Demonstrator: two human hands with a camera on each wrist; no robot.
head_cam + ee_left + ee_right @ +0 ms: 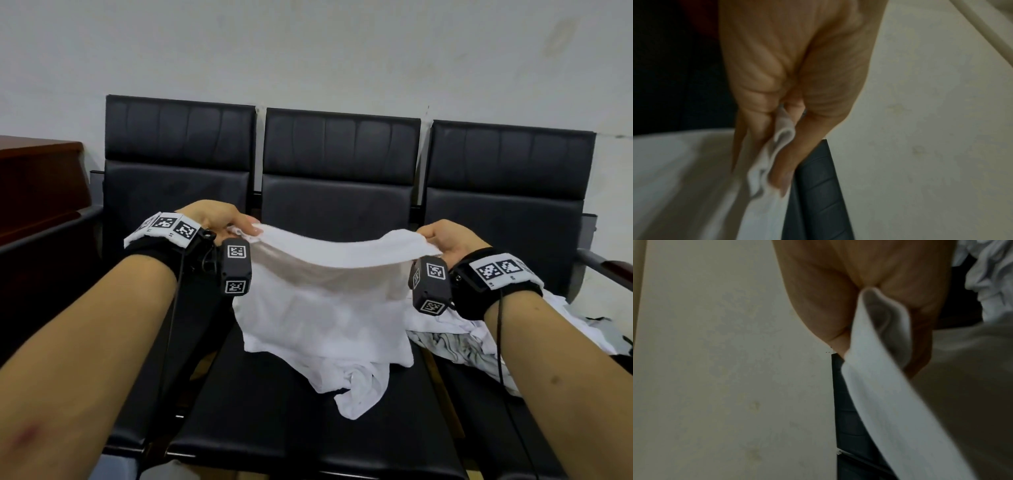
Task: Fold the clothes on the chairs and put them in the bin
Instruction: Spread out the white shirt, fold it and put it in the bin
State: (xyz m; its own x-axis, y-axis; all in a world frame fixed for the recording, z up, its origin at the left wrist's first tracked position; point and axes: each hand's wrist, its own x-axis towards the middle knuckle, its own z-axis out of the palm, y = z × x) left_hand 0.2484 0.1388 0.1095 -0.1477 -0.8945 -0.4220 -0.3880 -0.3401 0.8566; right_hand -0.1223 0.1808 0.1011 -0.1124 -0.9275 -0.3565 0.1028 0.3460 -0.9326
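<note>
Fingers of both hands pinch the top edge of a white garment (322,298): from the head view, the left hand (214,219) grips its left corner and the right hand (448,240) its right corner, so the cloth hangs spread between them above the middle seat of a row of black chairs (301,421), its crumpled lower end resting on the cushion. More white clothes (455,342) lie heaped on the right seat, just beside the held piece. At the left wrist, thumb and fingers (754,129) clamp a folded bit of the hem (781,139). At the right wrist, the garment's edge (879,369) is bunched between thumb and fingers, the chair back (851,426) dark behind it.
</note>
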